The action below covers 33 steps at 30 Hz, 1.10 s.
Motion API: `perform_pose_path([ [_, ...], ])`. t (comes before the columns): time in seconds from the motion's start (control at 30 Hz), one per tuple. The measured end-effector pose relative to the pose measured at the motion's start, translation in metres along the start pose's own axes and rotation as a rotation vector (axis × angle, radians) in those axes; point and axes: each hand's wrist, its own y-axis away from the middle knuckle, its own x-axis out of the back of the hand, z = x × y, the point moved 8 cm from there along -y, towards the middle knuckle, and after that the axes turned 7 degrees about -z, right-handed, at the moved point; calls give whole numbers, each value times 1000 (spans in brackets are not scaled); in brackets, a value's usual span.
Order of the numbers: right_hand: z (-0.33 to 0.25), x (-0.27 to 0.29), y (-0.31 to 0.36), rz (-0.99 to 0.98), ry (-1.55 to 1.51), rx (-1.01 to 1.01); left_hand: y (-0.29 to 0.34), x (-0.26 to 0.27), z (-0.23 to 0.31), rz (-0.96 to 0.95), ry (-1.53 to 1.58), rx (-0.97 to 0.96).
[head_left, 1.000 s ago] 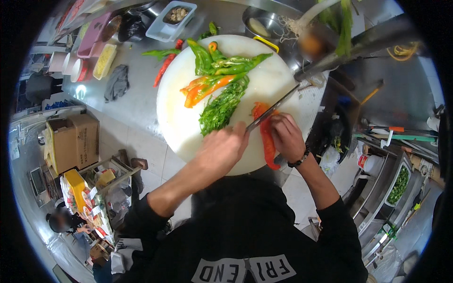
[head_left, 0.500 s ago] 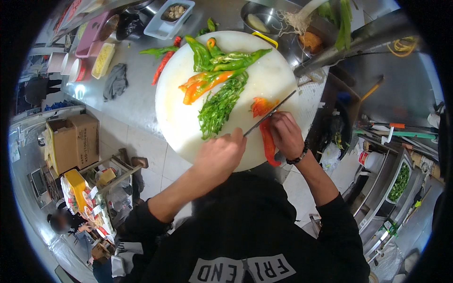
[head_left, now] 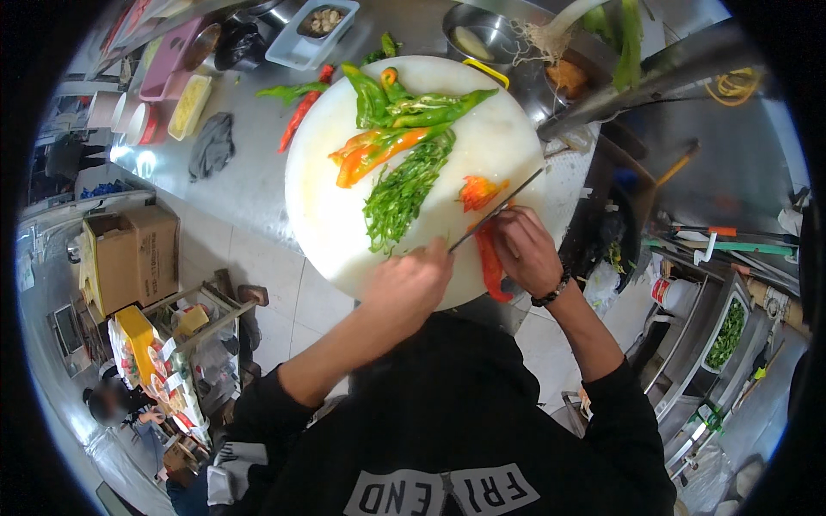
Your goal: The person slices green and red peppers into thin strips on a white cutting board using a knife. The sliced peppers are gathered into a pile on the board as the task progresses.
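Gripping knife (head_left: 496, 210) in left hand (head_left: 411, 282), pinning red pepper (head_left: 490, 266) beneath right hand (head_left: 527, 248); could cut the latter by slipping just beside it.

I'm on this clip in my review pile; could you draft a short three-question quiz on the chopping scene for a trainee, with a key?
1. Which hand grips the knife?
2. True or false: the shredded green heap lies inside the cardboard box.
3. Fill in the colour: the bent fingers of the right hand are on a ____ pepper piece.

Key:
1. The left hand.
2. False; it lies on the round white board.
3. Red.
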Motion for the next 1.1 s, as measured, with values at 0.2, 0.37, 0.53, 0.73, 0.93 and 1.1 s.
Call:
perform_pose_path([
  [0.2,-1,1,3,34,11,15,-17,13,7,24,12,-39],
  [0.37,-1,-2,7,51,31,2,5,2,3,-34,-19,-12],
  [0.53,-4,-1,4,54,16,24,-23,-1,0,30,4,-23],
  [0.73,-2,-3,10,66,15,32,0,-8,2,-20,4,-4],
  [0.93,-13,14,5,-43,-104,-76,-23,-6,-8,56,54,-34],
  [1.1,-5,2,16,-142,-103,-60,9,14,10,-20,-17,-68],
])
